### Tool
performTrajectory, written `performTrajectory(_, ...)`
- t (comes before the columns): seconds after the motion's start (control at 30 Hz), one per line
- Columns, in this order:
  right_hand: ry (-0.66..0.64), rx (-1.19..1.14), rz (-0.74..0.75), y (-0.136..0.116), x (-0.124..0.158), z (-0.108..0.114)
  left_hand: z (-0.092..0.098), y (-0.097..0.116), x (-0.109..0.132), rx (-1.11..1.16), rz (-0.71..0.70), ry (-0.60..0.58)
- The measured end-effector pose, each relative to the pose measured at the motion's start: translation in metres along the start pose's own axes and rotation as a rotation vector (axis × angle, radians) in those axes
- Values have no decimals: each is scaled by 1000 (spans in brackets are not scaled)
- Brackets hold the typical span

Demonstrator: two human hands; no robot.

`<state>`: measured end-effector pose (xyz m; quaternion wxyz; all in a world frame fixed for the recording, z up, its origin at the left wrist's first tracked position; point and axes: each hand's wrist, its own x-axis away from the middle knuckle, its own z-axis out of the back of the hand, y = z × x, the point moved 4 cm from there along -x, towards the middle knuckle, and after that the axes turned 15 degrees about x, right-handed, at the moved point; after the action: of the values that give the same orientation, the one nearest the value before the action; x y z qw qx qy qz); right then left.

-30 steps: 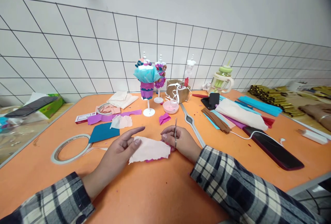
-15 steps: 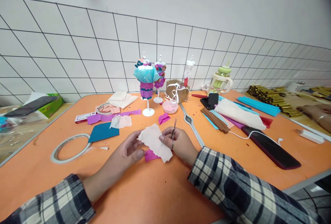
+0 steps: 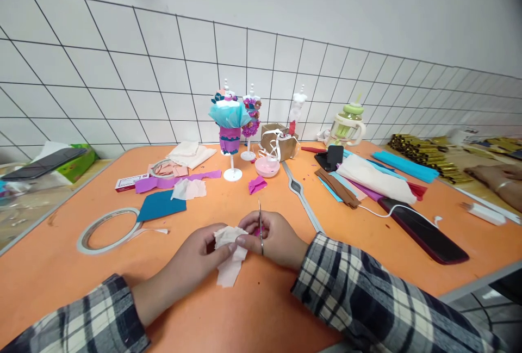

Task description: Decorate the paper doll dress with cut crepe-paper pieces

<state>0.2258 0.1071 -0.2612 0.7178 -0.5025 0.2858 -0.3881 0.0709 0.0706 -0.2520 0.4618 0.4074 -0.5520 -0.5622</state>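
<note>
A pale, torn-edged piece of crepe paper (image 3: 230, 258) is pinched between my two hands above the orange table (image 3: 191, 315). My left hand (image 3: 198, 249) grips its left side, thumb on top. My right hand (image 3: 273, 237) pinches the upper right part of the paper and also has small scissors (image 3: 260, 222) hooked on its fingers, blades pointing up. A bit of magenta paper shows behind the right fingers, mostly hidden. Beyond the hands stands a small white dress form (image 3: 230, 130) in purple and light blue paper.
A tape roll (image 3: 84, 239) and a teal sheet (image 3: 162, 206) lie left. Behind are a pink bowl (image 3: 267, 167) and a brown box (image 3: 281, 146). Right are paper rolls, a phone (image 3: 428, 233) and a bottle (image 3: 346, 127). Another person's hand (image 3: 497, 181) rests at far right.
Both hands have come closer together and the pale paper has turned and folded, now hanging lower. The scissors have moved left with my right hand. The magenta piece beneath is now mostly hidden.
</note>
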Motion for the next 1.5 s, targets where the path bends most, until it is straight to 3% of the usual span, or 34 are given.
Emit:
performTrajectory(0.2,147,-47,-74,1,-5,7,-2,0,0,70,29,-12)
performTrajectory(0.4,124,-152,-95,5,-8,10,3,-11,-1,239,127,51)
performTrajectory(0.53,-34,-99,-45,-1,-3,9,16,-13,-3,476,141,187)
performTrajectory(0.7,-416,78,-64,-7,8,-5,34,-12,-11,736,130,225)
performTrajectory(0.83,-590,235,-135,-2,15,-12,30,-7,-10,627,114,118)
performTrajectory(1.07,-625,325,-117,0,18,-11,12,-5,0,551,104,-52)
performTrajectory(1.5,-661,332,-73,0,20,-14,9,-1,0,314,19,-35)
